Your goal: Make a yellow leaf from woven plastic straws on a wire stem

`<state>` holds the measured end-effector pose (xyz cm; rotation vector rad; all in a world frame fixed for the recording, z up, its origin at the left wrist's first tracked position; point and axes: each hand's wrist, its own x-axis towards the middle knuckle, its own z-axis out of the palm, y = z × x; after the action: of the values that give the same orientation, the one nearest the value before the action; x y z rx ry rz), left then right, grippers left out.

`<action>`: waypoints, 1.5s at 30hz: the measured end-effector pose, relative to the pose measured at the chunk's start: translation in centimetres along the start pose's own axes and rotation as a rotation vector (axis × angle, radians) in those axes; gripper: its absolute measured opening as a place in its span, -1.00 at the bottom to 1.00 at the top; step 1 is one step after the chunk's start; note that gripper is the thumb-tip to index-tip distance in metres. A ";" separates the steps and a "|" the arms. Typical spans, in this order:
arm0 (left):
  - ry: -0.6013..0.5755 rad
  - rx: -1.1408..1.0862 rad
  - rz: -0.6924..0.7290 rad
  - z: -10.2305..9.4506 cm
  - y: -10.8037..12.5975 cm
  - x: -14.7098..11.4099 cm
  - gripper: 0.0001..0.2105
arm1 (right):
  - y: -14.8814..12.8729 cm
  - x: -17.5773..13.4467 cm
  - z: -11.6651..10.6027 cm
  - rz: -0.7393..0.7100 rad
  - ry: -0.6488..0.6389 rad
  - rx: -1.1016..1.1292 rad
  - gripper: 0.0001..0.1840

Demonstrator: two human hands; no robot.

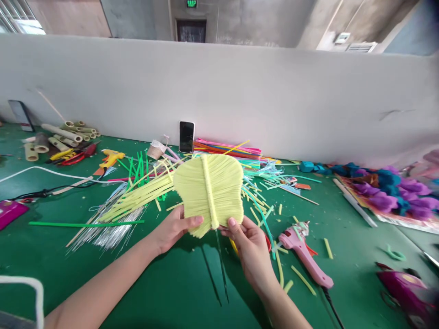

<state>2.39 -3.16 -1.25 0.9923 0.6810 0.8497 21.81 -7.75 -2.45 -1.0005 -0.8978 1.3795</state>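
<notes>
Between my two hands is a pale yellow leaf shape [226,183] made of fuzzy pipe cleaners, with a thick midrib down its middle and thin wires hanging from its lower end. My left hand [176,229] pinches its lower left edge, thumb on the front face. At the lower right edge, my right hand [250,240] grips it the same way, the thumb close to the base of the midrib. The fingers behind the leaf are partly hidden. A red and yellow handle shows partly behind my right hand.
Yellow pipe cleaners [140,196] and bare wires [116,233] lie to the left. A pink glue gun [307,258] rests at right among cut pieces. Farther back are a yellow glue gun [111,159], a phone [186,137], bamboo tubes [66,135] and purple flowers [408,194].
</notes>
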 end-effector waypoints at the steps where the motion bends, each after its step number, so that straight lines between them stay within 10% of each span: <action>1: -0.021 0.034 0.001 0.1 0.0 0.0 -0.64 | 0.1 0.0 0.0 -0.007 0.019 0.011 -0.71; 28: 0.003 0.268 0.042 1.9 0.1 -0.7 -0.81 | -0.1 -0.1 0.5 0.004 -0.027 0.070 -0.73; 36: 0.009 0.340 -0.019 -2.8 1.2 -1.8 -0.84 | 0.1 0.3 0.8 0.049 -0.022 -0.197 -0.49; 45: 0.450 0.202 0.181 -7.7 3.2 -2.2 -0.80 | -2.0 1.2 -1.3 -0.007 0.001 -0.660 -0.66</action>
<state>-5.85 -0.78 -1.18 1.0642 1.0879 1.1992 23.75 -6.46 -1.11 -1.4827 -1.3988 1.0856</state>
